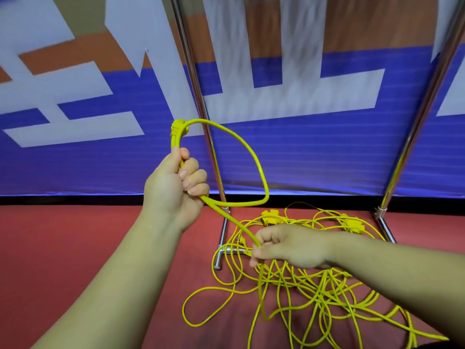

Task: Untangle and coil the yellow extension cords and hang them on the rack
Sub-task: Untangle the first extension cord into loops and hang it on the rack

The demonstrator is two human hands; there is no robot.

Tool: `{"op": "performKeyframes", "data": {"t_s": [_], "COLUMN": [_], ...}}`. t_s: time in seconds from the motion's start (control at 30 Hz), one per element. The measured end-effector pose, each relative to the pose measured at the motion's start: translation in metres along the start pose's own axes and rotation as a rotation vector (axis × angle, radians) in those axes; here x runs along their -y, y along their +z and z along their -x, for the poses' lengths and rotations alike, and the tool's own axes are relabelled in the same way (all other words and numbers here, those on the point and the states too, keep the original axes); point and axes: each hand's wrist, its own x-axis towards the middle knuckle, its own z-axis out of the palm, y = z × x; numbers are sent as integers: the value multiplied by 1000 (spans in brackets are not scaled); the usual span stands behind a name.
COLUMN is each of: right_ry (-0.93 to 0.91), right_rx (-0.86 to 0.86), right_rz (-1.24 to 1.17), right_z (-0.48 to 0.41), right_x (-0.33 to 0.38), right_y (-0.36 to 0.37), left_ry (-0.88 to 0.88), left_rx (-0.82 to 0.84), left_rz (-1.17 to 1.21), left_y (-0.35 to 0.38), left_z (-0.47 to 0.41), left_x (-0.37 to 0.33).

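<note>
Cords (327,279) lie tangled on the red floor (75,248), between the rack's (201,102) feet and spilling in front of them. Left of the rack's left pole, the left hand (176,187) is fisted round one cord below its plug (179,128), and a loop (251,151) crosses that pole. Lower, in front of the rack, the right hand (284,248) pinches the same cord above the tangle.
</note>
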Motion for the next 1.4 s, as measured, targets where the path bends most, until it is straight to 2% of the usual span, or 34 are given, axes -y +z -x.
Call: {"op": "performKeyframes", "data": {"t_s": [0.2, 0.27, 0.37, 0.43, 0.53, 0.67, 0.77, 0.87, 1.03, 1.23, 1.33, 1.4], "right_ry": [116, 143, 151, 125, 101, -1, 4, 17, 20, -9, -40, -102], "right_rx": [-9, -109, -392, -497, -503, -385, -388, -502, -677, -846, -862, -829], "right_rz": [41, -47, -122, -188, -320, -432, -280, -18, 195, 312, 350, 264], "right_z": [26, 32, 43, 53, 71, 95, 104, 104, 98, 98, 96, 94], "right_x": [0, 2, 13, 25, 47, 67, 68, 69, 74, 86, 88, 89], "right_y": [-28, -37, -55, -64, -69, -69, -69, -72, -69, -63, -61, -62], "left_ry": [44, 76, 116, 127, 110, 52, -1, -49, -61, -71, -85, -59], "left_rx": [-95, -105, -78, -42, -3, -1, 29, 90, 166, 199, 229, 219], "left_rz": [45, -43, -266, -407, -576, -676, -721, -804, -960, -1098, -1185, -1175], "left_y": [-26, -29, -27, -21, -11, -3, 3, 13, 26, 38, 36, 38], "left_z": [0, 4, 11, 16, 21, 26, 29, 36, 46, 53, 52, 52], "left_x": [-21, -22, -13, -3, 12, 26, 32, 39, 50, 57, 57, 53]}}
